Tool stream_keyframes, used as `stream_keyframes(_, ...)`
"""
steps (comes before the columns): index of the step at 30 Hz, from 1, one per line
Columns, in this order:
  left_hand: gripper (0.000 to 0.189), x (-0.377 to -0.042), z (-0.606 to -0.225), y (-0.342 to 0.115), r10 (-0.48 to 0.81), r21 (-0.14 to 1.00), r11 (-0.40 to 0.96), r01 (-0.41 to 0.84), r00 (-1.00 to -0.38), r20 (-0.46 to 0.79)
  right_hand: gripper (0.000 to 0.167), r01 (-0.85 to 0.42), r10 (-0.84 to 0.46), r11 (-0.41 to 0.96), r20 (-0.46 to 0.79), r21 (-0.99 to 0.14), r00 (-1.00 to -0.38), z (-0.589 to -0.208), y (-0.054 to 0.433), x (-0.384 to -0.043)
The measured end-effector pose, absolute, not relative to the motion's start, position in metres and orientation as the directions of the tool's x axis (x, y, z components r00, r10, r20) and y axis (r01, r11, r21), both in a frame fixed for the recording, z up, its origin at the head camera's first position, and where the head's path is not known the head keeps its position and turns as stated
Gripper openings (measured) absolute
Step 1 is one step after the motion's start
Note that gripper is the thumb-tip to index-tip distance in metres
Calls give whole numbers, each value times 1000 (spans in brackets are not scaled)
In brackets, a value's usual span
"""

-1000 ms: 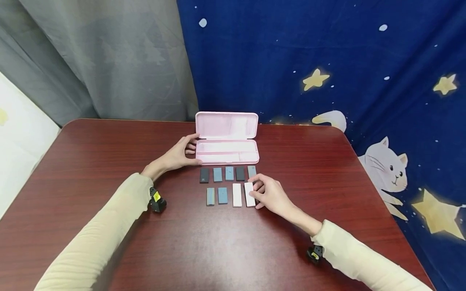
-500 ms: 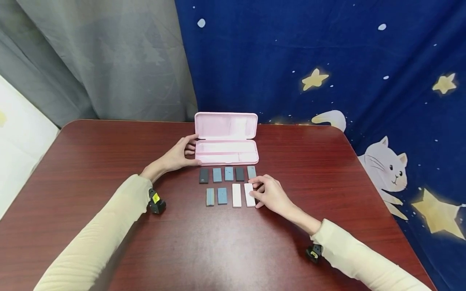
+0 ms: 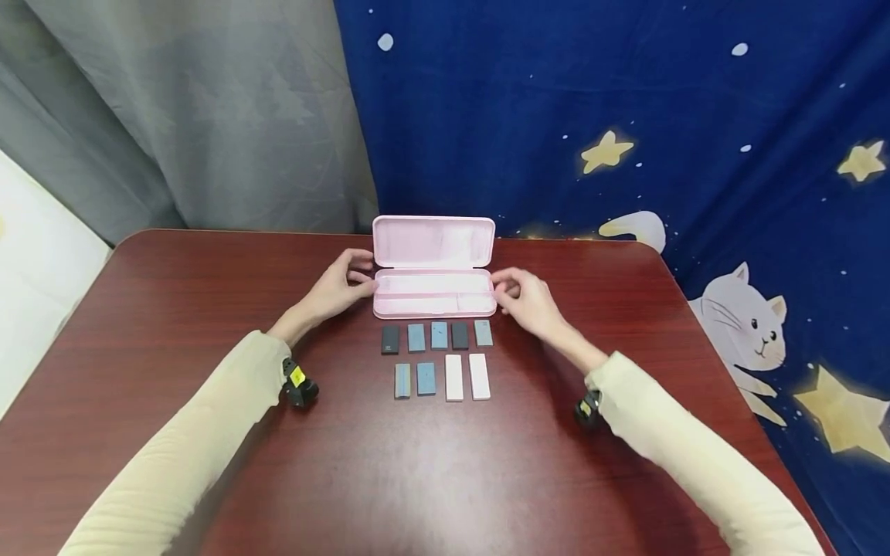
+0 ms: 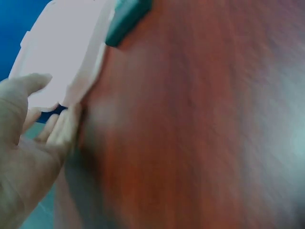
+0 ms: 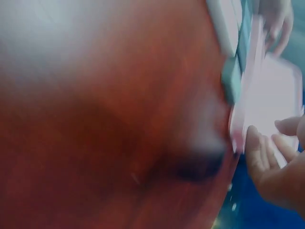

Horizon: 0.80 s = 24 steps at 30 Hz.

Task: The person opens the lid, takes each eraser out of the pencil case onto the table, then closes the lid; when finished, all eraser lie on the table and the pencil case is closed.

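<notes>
A pink pencil case (image 3: 436, 293) lies with its lid (image 3: 434, 241) raised behind it. Its tray is split by dividers. My left hand (image 3: 339, 286) touches the case's left end, thumb by the rim and fingers loosely bent. At the opposite end, my right hand (image 3: 531, 303) has its fingertips against the side. In front of the case lie small flat rectangular blocks in two rows: dark ones (image 3: 390, 340), blue ones (image 3: 439, 336), a striped one (image 3: 402, 381) and two longer white ones, the left white block (image 3: 454, 378) and the right white block (image 3: 479, 377). Both wrist views are blurred.
A reddish-brown wooden table (image 3: 348, 479) carries everything. Behind its far edge hang a grey curtain (image 3: 243, 116) and a blue curtain (image 3: 501, 108) with stars and a cat. Each wrist wears a small black camera, such as the left camera (image 3: 300, 386).
My right hand has left the right white block and moved up to the case's right end. My left hand has shifted slightly at the left end. The blocks keep their rows.
</notes>
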State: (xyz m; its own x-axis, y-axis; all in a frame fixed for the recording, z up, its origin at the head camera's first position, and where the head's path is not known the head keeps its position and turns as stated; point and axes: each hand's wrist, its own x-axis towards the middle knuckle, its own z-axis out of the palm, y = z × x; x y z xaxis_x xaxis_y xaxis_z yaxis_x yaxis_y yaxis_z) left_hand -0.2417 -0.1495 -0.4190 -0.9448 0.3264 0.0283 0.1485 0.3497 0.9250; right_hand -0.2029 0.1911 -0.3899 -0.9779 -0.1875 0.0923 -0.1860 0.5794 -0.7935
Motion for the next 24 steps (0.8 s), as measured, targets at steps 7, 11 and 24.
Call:
stream_keyframes(7,57,-248,-409,-137,261,910,402,99,-965,-10,41,-36,-36,539,19,-842,-999,-398,186,-253)
stream_keyframes(11,58,-248,-410,-134,266,881,454,136,-964,12,43,1,-21,585,-16,-811,-1000,-401,179,-259)
stream_keyframes(24,61,-248,-417,-136,285,860,449,244,-951,121,44,-67,-64,611,36,-788,-997,-407,177,-251)
